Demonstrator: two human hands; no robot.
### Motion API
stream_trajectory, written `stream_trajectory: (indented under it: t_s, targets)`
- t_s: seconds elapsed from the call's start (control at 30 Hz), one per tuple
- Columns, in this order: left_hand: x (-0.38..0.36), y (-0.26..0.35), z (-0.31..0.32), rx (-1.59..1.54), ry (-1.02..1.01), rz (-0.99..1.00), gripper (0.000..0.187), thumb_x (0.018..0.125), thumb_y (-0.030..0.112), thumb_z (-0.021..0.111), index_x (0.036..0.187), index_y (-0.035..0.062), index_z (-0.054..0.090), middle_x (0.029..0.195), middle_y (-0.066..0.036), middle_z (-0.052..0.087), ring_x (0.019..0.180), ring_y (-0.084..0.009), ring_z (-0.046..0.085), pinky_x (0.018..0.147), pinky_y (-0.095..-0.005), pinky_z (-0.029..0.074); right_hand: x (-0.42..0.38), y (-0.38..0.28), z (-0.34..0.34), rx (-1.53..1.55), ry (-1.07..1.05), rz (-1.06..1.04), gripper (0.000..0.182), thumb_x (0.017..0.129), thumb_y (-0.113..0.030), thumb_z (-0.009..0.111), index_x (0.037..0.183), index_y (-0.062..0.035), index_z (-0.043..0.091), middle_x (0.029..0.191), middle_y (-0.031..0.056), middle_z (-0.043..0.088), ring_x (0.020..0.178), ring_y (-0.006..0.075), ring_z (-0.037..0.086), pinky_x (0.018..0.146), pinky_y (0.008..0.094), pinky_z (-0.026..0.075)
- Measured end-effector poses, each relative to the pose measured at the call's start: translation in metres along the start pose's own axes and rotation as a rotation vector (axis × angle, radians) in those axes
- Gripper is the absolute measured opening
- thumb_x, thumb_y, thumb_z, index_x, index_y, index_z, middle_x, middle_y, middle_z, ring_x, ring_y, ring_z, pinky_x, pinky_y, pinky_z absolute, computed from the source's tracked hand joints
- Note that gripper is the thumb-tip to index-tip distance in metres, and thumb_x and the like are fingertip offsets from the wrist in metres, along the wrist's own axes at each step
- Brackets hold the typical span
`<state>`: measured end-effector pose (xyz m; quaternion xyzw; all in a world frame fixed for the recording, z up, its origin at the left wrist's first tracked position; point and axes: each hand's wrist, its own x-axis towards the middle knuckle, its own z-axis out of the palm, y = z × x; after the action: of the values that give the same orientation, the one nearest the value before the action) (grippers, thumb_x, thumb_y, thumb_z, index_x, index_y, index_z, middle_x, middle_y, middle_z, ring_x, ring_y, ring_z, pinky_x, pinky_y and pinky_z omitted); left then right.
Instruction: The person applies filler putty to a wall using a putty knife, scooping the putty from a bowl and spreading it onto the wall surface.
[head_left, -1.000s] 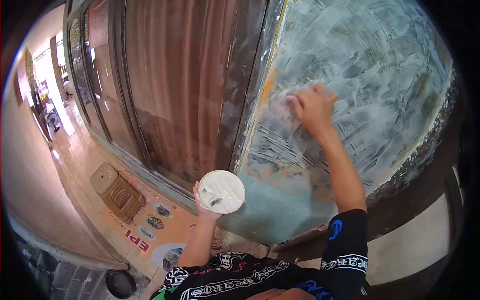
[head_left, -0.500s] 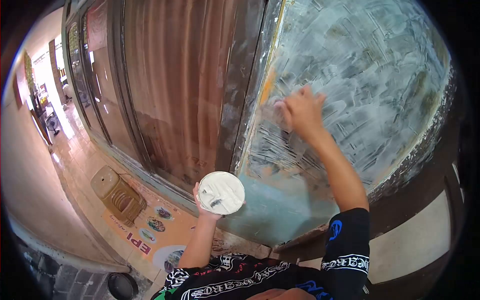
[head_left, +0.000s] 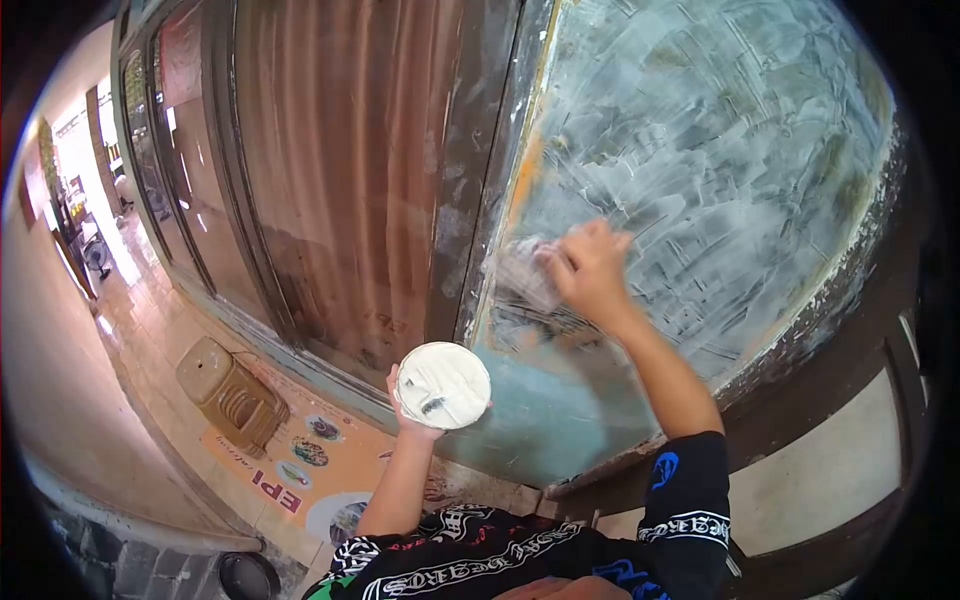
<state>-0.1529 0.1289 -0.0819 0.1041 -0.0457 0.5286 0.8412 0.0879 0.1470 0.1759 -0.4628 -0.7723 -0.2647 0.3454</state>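
Note:
My left hand is closed round the side of a round tub of white putty, its open top facing me, with a dark smear on the putty. My right hand is closed on a flat, translucent putty spreader, blurred by motion. The spreader lies against the wall panel, near its left edge. Streaky white-grey putty covers most of this panel. Its lower strip is bare, pale green-blue, and an orange patch shows along the left edge.
Left of the panel stands a dark window frame with a brown curtain behind glass. A brown plastic stool and an orange printed banner are on the tiled floor. A dark round pan sits at the bottom left.
My right hand has moved down and slightly left across the panel, and the spreader shows more clearly now. My left hand and the tub have stayed almost still. The view has shifted slightly.

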Motion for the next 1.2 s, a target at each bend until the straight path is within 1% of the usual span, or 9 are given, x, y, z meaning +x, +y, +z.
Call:
stream_trajectory:
  t_s: [0.1,0.17,0.2,0.27,0.37,0.47,0.63,0.87,1.2]
  targets:
    - [-0.004,-0.003,0.011,-0.095,-0.087,-0.067,0.088,0.087,0.074,0.047,0.149,0.0114,0.048,0.152,-0.018,0.049,0.133,-0.0517,0.047,0.099,-0.0856,0.03,-0.051,-0.025,0.037,0.326,-0.158,0.332,0.023,0.092,-0.033,0.073,0.084,-0.0107,0.072,0.081,0.0081,0.063,0.091,0.0249,0.055,0.084,0.0467,0.034]
    - [-0.01,-0.004,0.016,-0.097,-0.099,-0.106,0.089,0.087,0.073,0.047,0.15,0.0108,0.047,0.152,-0.019,0.048,0.133,-0.0519,0.047,0.1,-0.0831,0.032,-0.089,-0.025,0.065,0.797,-0.264,0.624,0.024,0.103,-0.028,0.062,0.099,-0.0051,0.069,0.094,0.0035,0.068,0.086,0.0118,0.06,0.076,0.0277,0.045]
    - [-0.012,-0.003,0.016,-0.095,-0.096,-0.107,0.089,0.087,0.073,0.047,0.15,0.0108,0.047,0.152,-0.019,0.048,0.133,-0.0519,0.047,0.1,-0.0831,0.032,-0.103,-0.032,0.068,0.8,-0.264,0.627,0.024,0.103,-0.028,0.062,0.099,-0.0051,0.069,0.094,0.0035,0.068,0.086,0.0118,0.06,0.076,0.0277,0.045]
    - [-0.021,-0.002,0.013,-0.039,-0.019,-0.085,0.09,0.087,0.074,0.047,0.151,0.0101,0.046,0.154,-0.019,0.046,0.133,-0.0519,0.047,0.102,-0.0798,0.034,-0.133,-0.047,0.073,1.245,-0.038,0.929,0.025,0.107,-0.025,0.056,0.107,-0.0018,0.066,0.102,0.0029,0.07,0.085,0.0077,0.063,0.078,0.0241,0.049]
    - [-0.036,0.0,0.005,0.005,0.06,0.005,0.075,0.096,0.065,0.041,0.145,0.0085,0.053,0.145,-0.016,0.056,0.131,-0.0391,0.054,0.111,-0.059,0.042,-0.194,-0.057,0.093,1.546,0.077,1.197,0.022,0.106,-0.022,0.058,0.109,-0.0024,0.065,0.099,0.0026,0.07,0.087,0.0096,0.064,0.079,0.0257,0.05]
    - [-0.042,-0.006,-0.006,0.075,0.115,-0.01,0.073,0.097,0.064,0.041,0.143,0.0079,0.055,0.144,-0.015,0.058,0.131,-0.0371,0.055,0.112,-0.0567,0.041,-0.233,-0.079,0.089,1.594,0.108,1.237,0.023,0.107,-0.023,0.056,0.11,-0.0028,0.066,0.1,0.0014,0.07,0.09,0.0078,0.062,0.082,0.0248,0.049]
    - [-0.039,-0.019,-0.02,0.025,0.199,-0.177,0.077,0.097,0.065,0.04,0.145,0.0066,0.053,0.145,-0.017,0.056,0.132,-0.0399,0.053,0.114,-0.0579,0.039,-0.275,-0.099,0.091,1.333,-0.123,1.359,0.021,0.105,-0.026,0.06,0.106,-0.0056,0.063,0.091,-0.0033,0.065,0.083,0.0066,0.057,0.08,0.0249,0.047]
    - [-0.028,-0.055,-0.011,-0.034,0.179,-0.336,0.077,0.097,0.064,0.041,0.144,0.0048,0.054,0.145,-0.018,0.057,0.132,-0.0412,0.053,0.114,-0.0588,0.038,-0.297,-0.109,0.053,1.232,0.065,1.5,0.019,0.107,-0.025,0.057,0.107,-0.007,0.062,0.093,-0.0049,0.062,0.087,0.0053,0.055,0.081,0.0241,0.045]
    - [-0.032,-0.143,-0.006,0.032,0.203,-0.387,0.076,0.096,0.062,0.042,0.143,0.0038,0.055,0.141,-0.02,0.059,0.128,-0.0414,0.056,0.112,-0.0562,0.041,-0.363,-0.081,0.004,1.298,0.268,1.407,0.024,0.11,-0.023,0.046,0.119,-0.0041,0.056,0.107,-0.0007,0.061,0.098,0.0073,0.056,0.09,0.026,0.045]
